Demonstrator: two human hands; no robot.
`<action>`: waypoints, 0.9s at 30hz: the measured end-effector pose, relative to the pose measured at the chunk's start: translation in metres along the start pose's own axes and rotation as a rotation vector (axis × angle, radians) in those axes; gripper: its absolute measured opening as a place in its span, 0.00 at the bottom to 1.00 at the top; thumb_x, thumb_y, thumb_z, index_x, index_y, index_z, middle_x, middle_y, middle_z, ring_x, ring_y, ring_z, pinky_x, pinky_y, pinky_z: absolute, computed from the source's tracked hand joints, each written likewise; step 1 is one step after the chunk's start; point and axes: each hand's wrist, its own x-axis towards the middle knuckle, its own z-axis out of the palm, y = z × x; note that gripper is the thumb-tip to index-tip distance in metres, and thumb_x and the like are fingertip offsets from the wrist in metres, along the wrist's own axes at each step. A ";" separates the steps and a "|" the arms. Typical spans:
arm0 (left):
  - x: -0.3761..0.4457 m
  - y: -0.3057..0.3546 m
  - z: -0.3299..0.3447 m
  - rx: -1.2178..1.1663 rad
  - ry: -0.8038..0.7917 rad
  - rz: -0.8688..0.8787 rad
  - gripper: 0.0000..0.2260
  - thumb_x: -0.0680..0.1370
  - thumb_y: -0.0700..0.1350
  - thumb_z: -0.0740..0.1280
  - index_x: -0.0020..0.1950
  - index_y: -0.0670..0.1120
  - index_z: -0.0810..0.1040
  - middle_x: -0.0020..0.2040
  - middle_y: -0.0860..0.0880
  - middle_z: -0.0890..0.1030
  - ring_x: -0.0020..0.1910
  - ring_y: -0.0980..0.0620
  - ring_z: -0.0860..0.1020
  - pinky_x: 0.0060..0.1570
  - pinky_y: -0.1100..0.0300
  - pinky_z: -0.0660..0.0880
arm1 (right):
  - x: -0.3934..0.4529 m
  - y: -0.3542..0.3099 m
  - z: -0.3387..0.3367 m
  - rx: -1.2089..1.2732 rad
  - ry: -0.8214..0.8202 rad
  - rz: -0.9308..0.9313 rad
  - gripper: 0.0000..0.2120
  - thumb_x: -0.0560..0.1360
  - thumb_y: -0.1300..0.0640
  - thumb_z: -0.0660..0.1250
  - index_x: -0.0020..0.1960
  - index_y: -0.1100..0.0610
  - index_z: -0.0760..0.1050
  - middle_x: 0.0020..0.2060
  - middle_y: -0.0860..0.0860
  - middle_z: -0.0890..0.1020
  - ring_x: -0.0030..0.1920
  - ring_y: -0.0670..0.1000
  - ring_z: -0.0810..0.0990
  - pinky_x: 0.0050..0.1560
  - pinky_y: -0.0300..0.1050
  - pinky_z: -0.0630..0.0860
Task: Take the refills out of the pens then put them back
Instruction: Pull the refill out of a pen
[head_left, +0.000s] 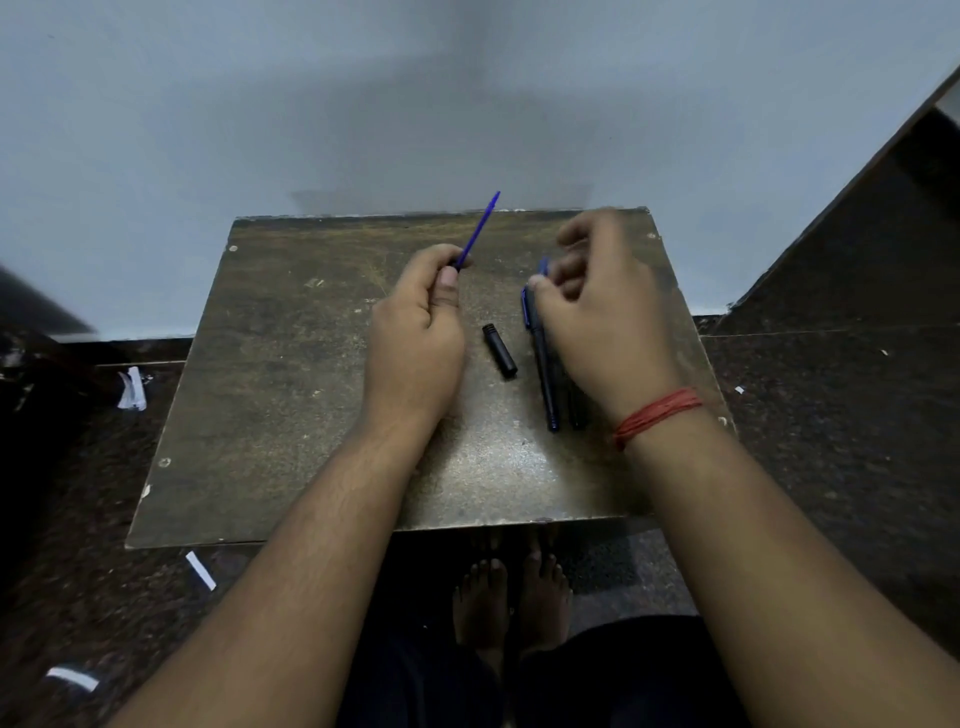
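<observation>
Blue slender refill in left hand

The left hand pinches a blue refill pointing up and away. The right hand hovers blurred over a dark pen lying on the table, a black pen piece between them.

One blue refill, one black barrel piece, two pens, one wooden board
</observation>
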 end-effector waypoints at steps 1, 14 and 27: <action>0.001 -0.001 0.000 -0.015 0.014 -0.004 0.11 0.83 0.48 0.58 0.58 0.51 0.79 0.28 0.61 0.71 0.29 0.58 0.67 0.32 0.59 0.65 | -0.002 -0.002 0.005 -0.111 -0.029 -0.053 0.10 0.75 0.59 0.71 0.50 0.53 0.70 0.40 0.48 0.77 0.38 0.47 0.77 0.41 0.39 0.76; 0.001 -0.001 0.001 -0.031 0.035 -0.037 0.10 0.83 0.47 0.59 0.58 0.51 0.79 0.28 0.60 0.72 0.29 0.60 0.68 0.34 0.61 0.65 | -0.010 -0.005 0.026 -0.396 -0.190 -0.115 0.04 0.77 0.57 0.66 0.49 0.56 0.73 0.48 0.53 0.78 0.50 0.56 0.76 0.44 0.45 0.65; -0.008 0.010 0.007 0.107 -0.128 0.145 0.10 0.84 0.44 0.61 0.60 0.50 0.80 0.35 0.63 0.77 0.35 0.65 0.76 0.35 0.69 0.68 | 0.000 -0.005 0.012 0.451 -0.044 0.205 0.06 0.76 0.52 0.71 0.42 0.53 0.81 0.31 0.43 0.78 0.34 0.44 0.75 0.38 0.44 0.73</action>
